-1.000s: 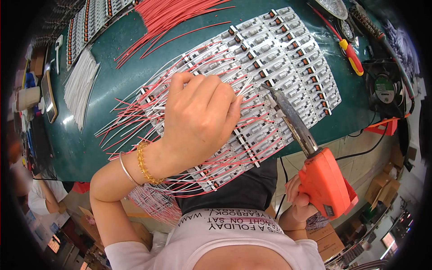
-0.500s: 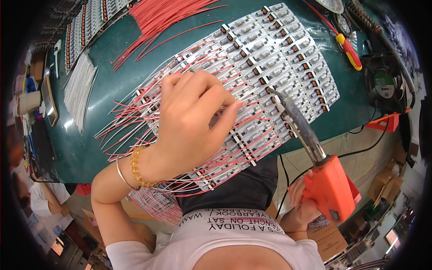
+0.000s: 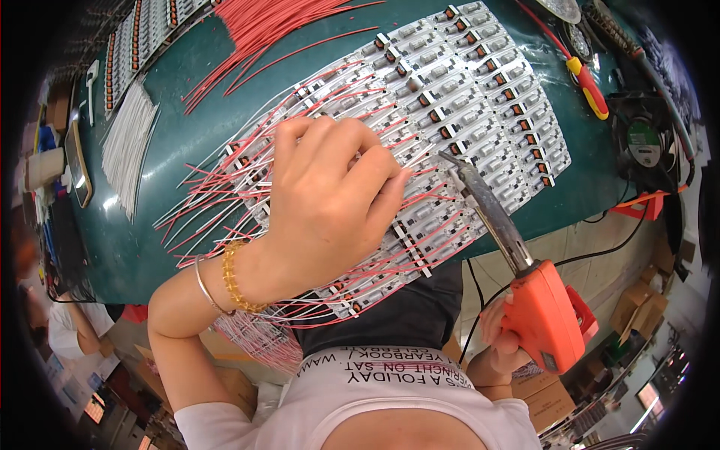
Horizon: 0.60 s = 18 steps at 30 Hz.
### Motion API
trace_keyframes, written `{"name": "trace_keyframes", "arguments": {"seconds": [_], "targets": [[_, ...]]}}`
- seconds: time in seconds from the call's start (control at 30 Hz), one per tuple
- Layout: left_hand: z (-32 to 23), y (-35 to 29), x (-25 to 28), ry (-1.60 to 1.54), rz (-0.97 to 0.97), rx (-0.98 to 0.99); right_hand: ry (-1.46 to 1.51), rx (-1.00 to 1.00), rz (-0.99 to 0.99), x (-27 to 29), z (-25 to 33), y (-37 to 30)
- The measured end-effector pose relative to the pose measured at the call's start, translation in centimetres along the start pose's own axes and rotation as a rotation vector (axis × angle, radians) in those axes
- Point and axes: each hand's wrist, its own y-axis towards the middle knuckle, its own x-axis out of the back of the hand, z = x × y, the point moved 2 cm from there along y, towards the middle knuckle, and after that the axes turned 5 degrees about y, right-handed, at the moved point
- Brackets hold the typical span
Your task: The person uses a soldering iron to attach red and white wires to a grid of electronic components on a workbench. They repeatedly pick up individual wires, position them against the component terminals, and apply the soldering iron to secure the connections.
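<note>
A panel of small circuit boards (image 3: 480,112) lies on the green table, many with red and white wires attached. My left hand (image 3: 330,199) is over the panel, palm down, its thumb and fingertips pinched together. A thin white wire (image 3: 422,155) shows at those fingertips; the rest of it is hidden under the hand. My right hand (image 3: 499,337) grips an orange soldering gun (image 3: 546,319) at the lower right. Its metal barrel slants up to the left, and the dark tip is over the boards just right of my left fingertips.
Loose red wires (image 3: 262,34) are spread at the back, white wires (image 3: 129,150) at the left. Farther right are a red-and-yellow screwdriver (image 3: 587,88) and a black fan (image 3: 643,142). A black cable (image 3: 600,247) runs near the gun. More boards (image 3: 142,45) stand at the back left.
My left hand has shifted slightly right, its fingertips nearer the soldering tip. The gun's tip has moved a little left and down. The panel has shifted slightly right.
</note>
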Motion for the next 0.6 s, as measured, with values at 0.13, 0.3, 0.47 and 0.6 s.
{"name": "trace_keyframes", "arguments": {"seconds": [0.13,0.3,0.47,0.6], "targets": [[0.1,-0.1,0.0,0.004,-0.009,-0.006,0.049,0.051,-0.009,-0.4,0.3,0.7],[-0.1,0.1,0.1,0.001,-0.002,-0.013,-0.015,0.177,0.006,-0.5,-0.3,0.9],[-0.1,0.3,0.9,-0.025,-0.001,-0.021,0.026,0.078,-0.085,-0.8,0.8,0.4],[-0.9,0.1,1.2,-0.078,0.1,0.002,0.111,0.038,0.021,0.5,0.4,-0.3]]}}
